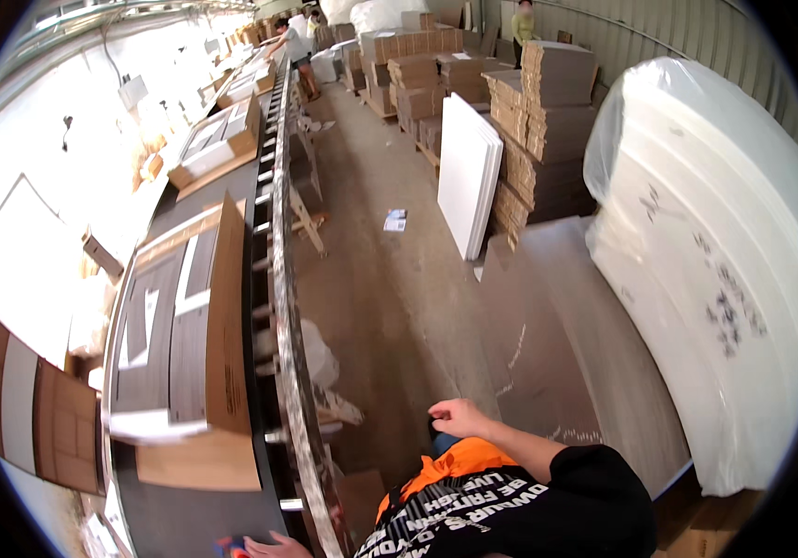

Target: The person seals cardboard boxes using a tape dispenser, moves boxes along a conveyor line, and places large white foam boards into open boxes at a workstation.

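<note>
At the lower edge, my left hand (278,546) is partly cut off by the frame. Its fingertips meet a small red and blue object (232,546) over the black conveyor belt (180,521), and the object's kind is unclear. My right hand (458,418) is held in front of my body, above the orange cloth at my waist. Its fingers are curled and the palm is hidden. Ahead of my left hand, an open carton (227,344) lies on the belt over a flat brown cardboard sheet (199,465). Grey wood-grain panels (143,325) and white strips fill the carton.
A scuffed metal rail (289,372) edges the belt. Another packed carton (218,144) sits farther along. White panels (466,177) lean by cardboard stacks (557,130). Plastic-wrapped white sheets (697,251) stand at right beside a large brown board (548,325). People work in the distance.
</note>
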Motion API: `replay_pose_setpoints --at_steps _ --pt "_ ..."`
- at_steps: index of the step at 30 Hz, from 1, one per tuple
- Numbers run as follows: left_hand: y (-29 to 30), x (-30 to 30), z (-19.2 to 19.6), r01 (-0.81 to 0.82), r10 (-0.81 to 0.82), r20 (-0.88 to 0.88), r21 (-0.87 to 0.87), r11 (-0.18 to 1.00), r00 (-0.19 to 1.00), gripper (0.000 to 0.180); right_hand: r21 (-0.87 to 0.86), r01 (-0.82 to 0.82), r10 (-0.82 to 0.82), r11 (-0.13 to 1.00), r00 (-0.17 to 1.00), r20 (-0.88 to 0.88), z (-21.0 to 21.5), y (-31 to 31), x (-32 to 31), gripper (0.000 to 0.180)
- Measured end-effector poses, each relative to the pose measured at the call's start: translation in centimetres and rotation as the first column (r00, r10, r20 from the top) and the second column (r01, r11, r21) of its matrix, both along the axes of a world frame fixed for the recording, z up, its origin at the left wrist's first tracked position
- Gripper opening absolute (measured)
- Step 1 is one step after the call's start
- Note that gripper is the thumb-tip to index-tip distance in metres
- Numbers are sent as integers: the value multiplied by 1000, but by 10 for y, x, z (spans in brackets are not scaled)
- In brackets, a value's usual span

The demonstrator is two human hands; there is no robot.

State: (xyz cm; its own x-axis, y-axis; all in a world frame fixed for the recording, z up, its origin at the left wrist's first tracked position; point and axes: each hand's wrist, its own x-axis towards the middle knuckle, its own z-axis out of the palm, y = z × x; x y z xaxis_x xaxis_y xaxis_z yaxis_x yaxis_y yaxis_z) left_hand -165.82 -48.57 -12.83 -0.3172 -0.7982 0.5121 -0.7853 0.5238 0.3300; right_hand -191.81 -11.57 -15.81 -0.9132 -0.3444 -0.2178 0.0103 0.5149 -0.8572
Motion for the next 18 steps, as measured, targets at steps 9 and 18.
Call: replay_pose_setpoints --at_steps 9,18 --pt "30 -211 -21 567 -552 -171 423 707 816 51 -28 -225 216 974 957 -195 51 -66 -273 41" --pt "31 -514 -12 833 -725 -444 438 338 527 38 157 357 -345 921 934 -96 -6 69 -479 45"
